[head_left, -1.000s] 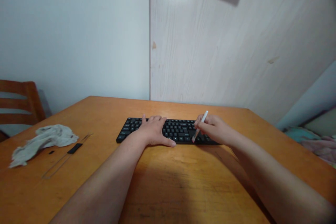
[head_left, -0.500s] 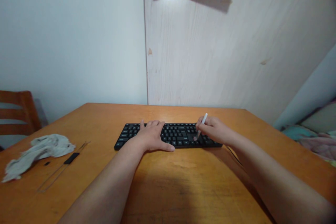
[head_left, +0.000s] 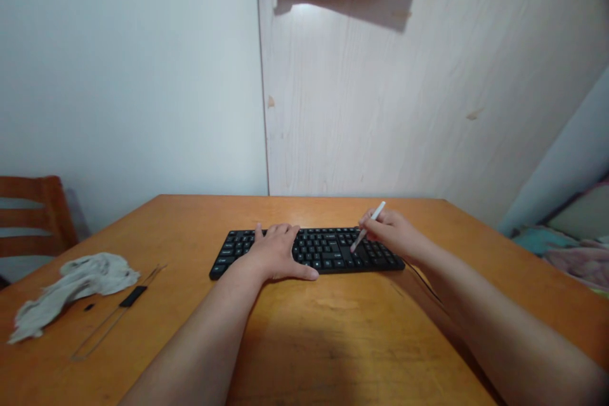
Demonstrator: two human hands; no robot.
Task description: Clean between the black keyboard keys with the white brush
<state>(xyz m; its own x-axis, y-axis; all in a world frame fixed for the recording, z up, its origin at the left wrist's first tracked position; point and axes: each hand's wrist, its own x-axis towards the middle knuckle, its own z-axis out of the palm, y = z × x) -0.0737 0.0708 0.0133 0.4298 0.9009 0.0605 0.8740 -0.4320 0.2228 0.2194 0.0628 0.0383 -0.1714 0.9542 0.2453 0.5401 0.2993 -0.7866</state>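
Under the splayed left hand, a keyboard, brush clamped in right hand.

A single head-worn camera looks forward and down across a wooden tabletop toward a pale wall. Forearms loom close at the frame's bottom; a keyboard sits farther off, below centre.

Bench is lying open between my forearms; my left grip is blocking part of the keyboard, and a cloth is cluttering the left side.
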